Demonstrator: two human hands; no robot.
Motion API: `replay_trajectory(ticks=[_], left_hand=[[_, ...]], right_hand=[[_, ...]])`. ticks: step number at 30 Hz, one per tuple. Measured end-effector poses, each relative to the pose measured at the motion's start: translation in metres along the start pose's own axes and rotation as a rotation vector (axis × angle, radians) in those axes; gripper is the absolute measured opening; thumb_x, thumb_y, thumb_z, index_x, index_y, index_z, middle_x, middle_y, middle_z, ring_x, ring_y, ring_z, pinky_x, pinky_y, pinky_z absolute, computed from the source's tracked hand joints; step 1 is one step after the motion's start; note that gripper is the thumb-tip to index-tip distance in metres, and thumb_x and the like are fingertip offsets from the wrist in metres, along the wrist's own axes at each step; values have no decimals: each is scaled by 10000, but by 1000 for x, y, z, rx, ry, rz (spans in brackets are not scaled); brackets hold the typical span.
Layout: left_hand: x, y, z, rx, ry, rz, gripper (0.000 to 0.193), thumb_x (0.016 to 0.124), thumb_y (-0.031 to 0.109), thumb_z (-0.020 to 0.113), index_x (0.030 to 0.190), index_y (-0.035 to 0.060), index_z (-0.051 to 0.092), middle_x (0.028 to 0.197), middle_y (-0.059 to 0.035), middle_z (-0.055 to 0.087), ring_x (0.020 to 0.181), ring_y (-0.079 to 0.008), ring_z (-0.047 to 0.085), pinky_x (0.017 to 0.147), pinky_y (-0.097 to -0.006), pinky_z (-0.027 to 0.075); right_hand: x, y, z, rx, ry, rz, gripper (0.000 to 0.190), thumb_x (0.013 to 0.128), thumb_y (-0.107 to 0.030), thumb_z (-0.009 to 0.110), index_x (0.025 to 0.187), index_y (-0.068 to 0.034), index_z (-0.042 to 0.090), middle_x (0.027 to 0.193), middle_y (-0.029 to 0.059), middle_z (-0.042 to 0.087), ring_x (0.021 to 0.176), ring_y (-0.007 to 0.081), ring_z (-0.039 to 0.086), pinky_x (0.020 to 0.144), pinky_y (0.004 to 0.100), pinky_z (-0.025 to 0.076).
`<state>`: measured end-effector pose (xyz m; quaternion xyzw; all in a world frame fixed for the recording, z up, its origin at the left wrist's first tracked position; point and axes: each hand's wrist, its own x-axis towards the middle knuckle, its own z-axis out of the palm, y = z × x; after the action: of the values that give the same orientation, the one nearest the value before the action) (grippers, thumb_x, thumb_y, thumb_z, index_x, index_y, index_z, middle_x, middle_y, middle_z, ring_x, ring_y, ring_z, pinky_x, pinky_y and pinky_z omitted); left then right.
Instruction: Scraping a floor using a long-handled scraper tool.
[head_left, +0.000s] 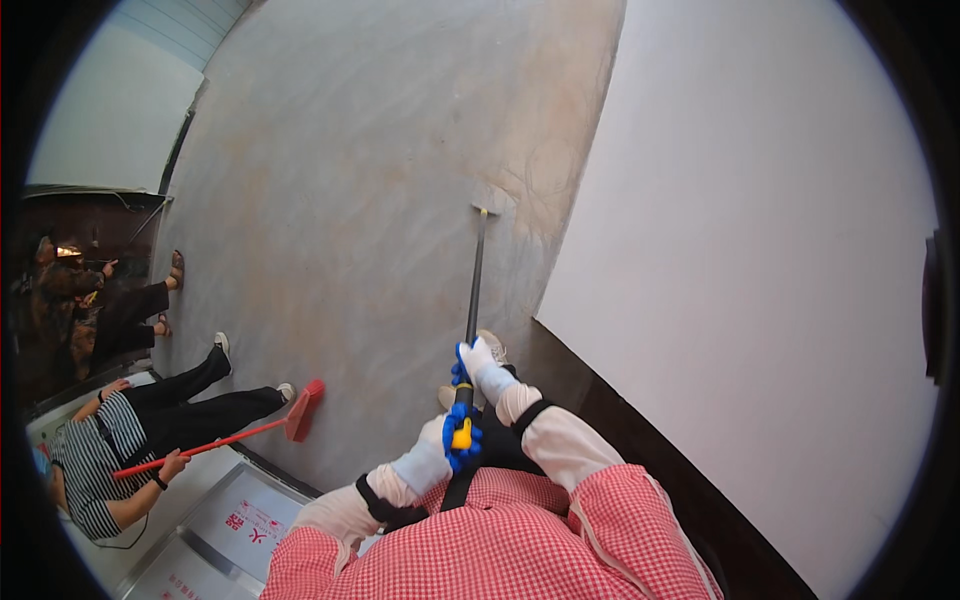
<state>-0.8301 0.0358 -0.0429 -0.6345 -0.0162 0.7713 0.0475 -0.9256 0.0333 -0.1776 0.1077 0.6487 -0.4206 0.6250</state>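
A long-handled floor scraper (476, 274) stretches away from my body, with a dark pole and yellow fittings. Its narrow cross-piece head (484, 211) rests on the grey concrete floor (322, 195), beside a dusty, scratched patch. Near the pole's body end, my left hand (456, 439) is closed around the handle, beside a yellow part (462, 433). Farther down the pole, my right hand (474, 361) grips it too. Both hands wear white gloves with blue rubber coating. One of my shoes (492, 346) shows just past the right hand.
A white wall (735, 225) with a dark baseboard (660, 465) rises at right; its corner juts near the pole. At left a person (112, 435) holds a red broom (300, 412). Another person (82, 300) stands in a dark doorway. A fire-extinguisher cabinet (240, 517) is at lower left.
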Motion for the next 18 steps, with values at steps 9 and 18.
replay_trajectory(ticks=[9, 18], left_hand=[[16, 9, 4, 45, 24, 64, 268, 755, 298, 486, 911, 81, 463, 585, -73, 477, 428, -176, 447, 352, -246, 383], [15, 2, 12, 18, 48, 71, 236, 766, 304, 471, 867, 91, 461, 587, -76, 477, 424, -180, 449, 341, -251, 374]], right_hand=[[8, -34, -1, -27, -29, 105, 216, 761, -154, 431, 905, -11, 359, 610, 130, 467, 465, 233, 487, 366, 355, 426], [0, -29, -3, -58, -15, 40, 222, 778, -207, 437, 886, -25, 369, 616, 140, 488, 457, 244, 494, 355, 367, 419]])
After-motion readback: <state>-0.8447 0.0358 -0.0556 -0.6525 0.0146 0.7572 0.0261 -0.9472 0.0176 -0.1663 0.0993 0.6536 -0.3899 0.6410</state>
